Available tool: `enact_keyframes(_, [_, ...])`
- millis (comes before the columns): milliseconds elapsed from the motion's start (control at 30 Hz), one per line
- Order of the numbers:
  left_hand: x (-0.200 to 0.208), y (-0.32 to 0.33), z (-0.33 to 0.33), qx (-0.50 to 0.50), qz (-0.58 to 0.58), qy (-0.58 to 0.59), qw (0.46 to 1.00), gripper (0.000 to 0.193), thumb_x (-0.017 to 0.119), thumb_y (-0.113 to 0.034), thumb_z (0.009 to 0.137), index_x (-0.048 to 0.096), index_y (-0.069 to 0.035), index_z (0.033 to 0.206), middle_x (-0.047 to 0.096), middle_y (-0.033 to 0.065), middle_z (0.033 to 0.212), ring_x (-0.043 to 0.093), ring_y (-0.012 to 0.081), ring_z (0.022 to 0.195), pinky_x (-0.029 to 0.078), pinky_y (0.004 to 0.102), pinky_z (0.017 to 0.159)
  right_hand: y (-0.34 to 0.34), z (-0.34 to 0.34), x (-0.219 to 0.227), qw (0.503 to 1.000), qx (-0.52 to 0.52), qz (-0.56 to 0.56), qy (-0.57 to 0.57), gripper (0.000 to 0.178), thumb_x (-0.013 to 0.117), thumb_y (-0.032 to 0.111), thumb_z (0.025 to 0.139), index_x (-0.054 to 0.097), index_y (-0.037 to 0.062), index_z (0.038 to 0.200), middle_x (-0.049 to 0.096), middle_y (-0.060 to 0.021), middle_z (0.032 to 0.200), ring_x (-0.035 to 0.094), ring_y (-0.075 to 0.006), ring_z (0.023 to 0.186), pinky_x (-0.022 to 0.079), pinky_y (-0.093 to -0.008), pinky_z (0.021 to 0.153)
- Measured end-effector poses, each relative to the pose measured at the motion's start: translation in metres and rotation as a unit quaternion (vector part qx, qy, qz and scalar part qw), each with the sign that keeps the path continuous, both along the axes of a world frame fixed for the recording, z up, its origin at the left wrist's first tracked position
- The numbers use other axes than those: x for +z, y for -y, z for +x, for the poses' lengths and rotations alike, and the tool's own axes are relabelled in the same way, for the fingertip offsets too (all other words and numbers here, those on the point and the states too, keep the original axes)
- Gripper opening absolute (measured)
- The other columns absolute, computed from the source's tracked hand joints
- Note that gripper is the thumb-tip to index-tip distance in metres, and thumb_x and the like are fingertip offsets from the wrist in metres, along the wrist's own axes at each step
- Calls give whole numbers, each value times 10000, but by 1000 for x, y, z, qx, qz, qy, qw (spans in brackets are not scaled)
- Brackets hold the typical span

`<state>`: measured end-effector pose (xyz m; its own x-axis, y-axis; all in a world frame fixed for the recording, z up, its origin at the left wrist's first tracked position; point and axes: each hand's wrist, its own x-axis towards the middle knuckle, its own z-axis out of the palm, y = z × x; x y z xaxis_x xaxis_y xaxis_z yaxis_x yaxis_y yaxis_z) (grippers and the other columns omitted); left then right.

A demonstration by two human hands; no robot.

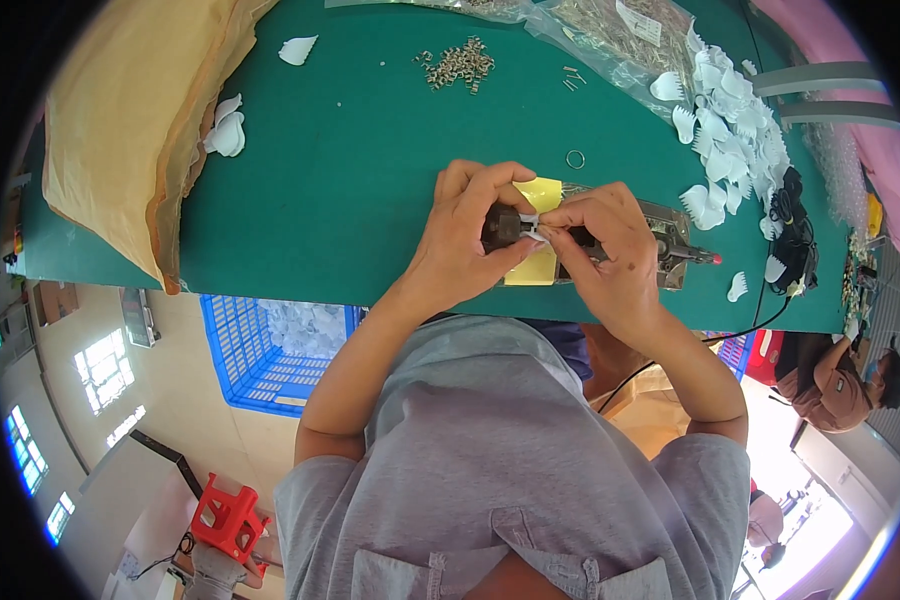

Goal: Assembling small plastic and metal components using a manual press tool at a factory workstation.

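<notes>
White, and barely showing, a small piece (532,231) sits against the dark block at the left end of the metal fixture (668,222), above the yellow sheet (532,268) lying across it. From where I stand, the right hand (615,240) looks nearer, coming over the fixture's middle with thumb and forefinger together, seemingly pinched on the piece, while the left hand (455,235) curls round the fixture's left end, thumb and forefinger apart. Fingers cover so much that I cannot tell the piece's long axis, or whether the left fingertips touch it.
</notes>
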<state>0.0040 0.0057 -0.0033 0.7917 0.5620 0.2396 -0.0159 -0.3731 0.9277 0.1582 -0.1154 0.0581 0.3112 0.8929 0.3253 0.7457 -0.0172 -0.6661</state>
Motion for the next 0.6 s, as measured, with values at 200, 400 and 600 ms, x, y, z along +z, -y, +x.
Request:
enact_keyframes(200, [2,0,2,2,5,0,1000,685,863,-78,771,556,-105,1382,710,7,1085,498,281,1118,421,411,1004,-2,4,8,991,-23,-96,-86,114,790,47,831,702,53,905,690,-34,816,623,-230,808,509,-354,717])
enact_keyframes(400, [7,-2,1,2,30,-20,999,693,853,-15,774,542,-67,1391,740,26,1085,544,236,1178,505,353,953,-22,32,17,932,47,-237,-271,173,771,74,856,691,19,999,685,-38,786,640,-116,714,527,-305,692])
enact_keyframes(600, [7,-1,0,-3,38,-8,999,640,858,-61,802,552,-53,1365,730,23,1071,527,229,1142,494,345,953,-67,116,-22,991,-53,-114,-40,173,739,173,893,757,35,996,773,-92,894,740,-226,785,579,-359,737])
